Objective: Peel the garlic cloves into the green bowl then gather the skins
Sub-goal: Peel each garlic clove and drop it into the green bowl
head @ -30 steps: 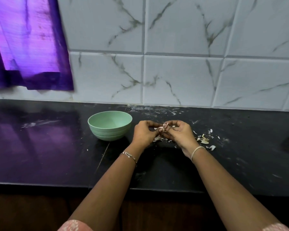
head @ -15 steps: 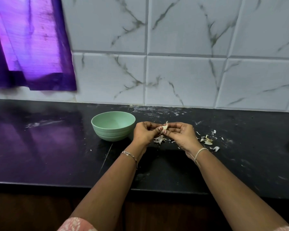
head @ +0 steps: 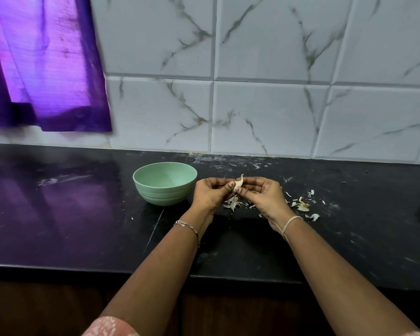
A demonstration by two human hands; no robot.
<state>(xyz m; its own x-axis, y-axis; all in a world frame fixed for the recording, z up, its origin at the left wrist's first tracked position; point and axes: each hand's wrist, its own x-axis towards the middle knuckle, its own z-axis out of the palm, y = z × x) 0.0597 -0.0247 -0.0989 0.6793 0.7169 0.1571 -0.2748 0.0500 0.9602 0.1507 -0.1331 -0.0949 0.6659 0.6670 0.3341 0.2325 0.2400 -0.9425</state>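
We pinch the garlic clove [head: 238, 184] between the curled fingertips of our left hand [head: 210, 192] and right hand [head: 264, 196], above the black countertop [head: 83, 214], nearer its back edge than its front. Loose skins [head: 302, 206] lie on the surface beneath and right of our hands. The green bowl [head: 164, 196] stands just beside our left hand.

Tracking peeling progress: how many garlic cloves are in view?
1: the garlic clove, pinched between the left hand and right hand, right of the green bowl. More may lie hidden behind the bowl's near wall.
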